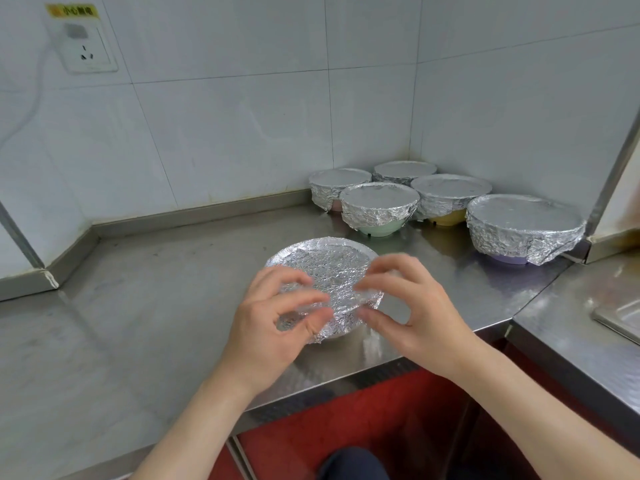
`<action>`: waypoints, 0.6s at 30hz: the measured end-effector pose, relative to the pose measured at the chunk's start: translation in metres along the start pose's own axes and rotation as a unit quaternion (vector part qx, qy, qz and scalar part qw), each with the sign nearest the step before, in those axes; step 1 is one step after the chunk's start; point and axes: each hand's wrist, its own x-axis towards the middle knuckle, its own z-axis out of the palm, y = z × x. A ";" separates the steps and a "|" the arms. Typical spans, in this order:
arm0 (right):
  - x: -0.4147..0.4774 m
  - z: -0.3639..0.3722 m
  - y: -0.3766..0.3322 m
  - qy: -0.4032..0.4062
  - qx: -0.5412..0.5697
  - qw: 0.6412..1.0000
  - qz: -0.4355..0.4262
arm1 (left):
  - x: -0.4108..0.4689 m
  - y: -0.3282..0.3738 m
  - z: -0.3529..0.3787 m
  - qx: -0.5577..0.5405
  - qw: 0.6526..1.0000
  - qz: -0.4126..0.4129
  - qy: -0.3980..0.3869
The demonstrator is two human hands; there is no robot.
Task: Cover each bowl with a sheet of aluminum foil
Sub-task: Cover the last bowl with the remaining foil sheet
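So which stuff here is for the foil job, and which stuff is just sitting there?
For the job:
- left hand and right hand, fingers pinching the foil sheet
- near bowl under that sheet
- five covered bowls in the corner

Just sitting there:
- wall socket
- sink
- steel counter, only holding the bowls

A yellow sticker (72, 11) is fixed to the tiled wall directly above the white wall socket (86, 50). Dark Chinese characters are printed on it and are read, though blurred, as "小心触电". A small orange mark is seen at its left end, too blurred to be identified.
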 end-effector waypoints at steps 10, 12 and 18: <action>0.023 0.057 0.003 0.221 0.465 0.694 0.503 | 0.029 0.010 0.038 -0.359 0.764 -0.419 0.335; 0.027 0.063 0.002 0.235 0.465 0.687 0.507 | 0.034 0.006 0.043 -0.385 0.738 -0.427 0.353; 0.032 0.067 -0.004 0.285 0.438 0.678 0.517 | 0.038 0.008 0.051 -0.427 0.705 -0.433 0.366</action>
